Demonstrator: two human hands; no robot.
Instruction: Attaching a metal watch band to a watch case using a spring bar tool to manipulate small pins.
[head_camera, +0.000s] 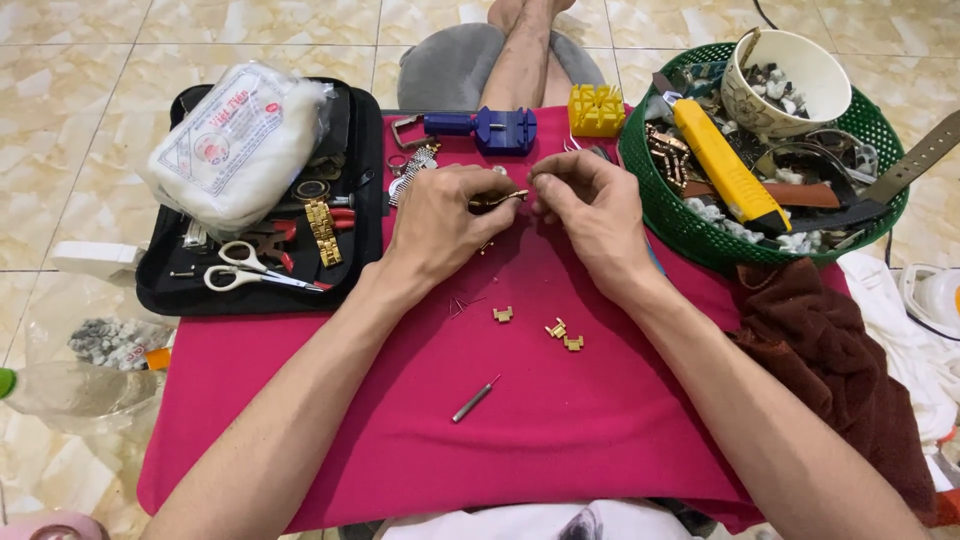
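Note:
Both hands meet over the far half of a magenta cloth (520, 430). My left hand (440, 220) pinches a short gold watch-band piece (497, 199) between thumb and fingers. My right hand (590, 205) closes its fingertips at the other end of that piece, right next to the left thumb. On the cloth nearer to me lie three loose gold links (503, 314) (556, 328) (573, 343), a few thin pins (462, 303) and a small grey pin-punch tool (474, 399).
A black tray (160, 285) at left holds white-handled scissors (245, 270), a gold band strip (322, 232) and a white bag (235, 140). A blue link remover (490, 128) and yellow holder block (596, 108) lie ahead. A green basket (690, 235) at right holds a yellow knife and a cup.

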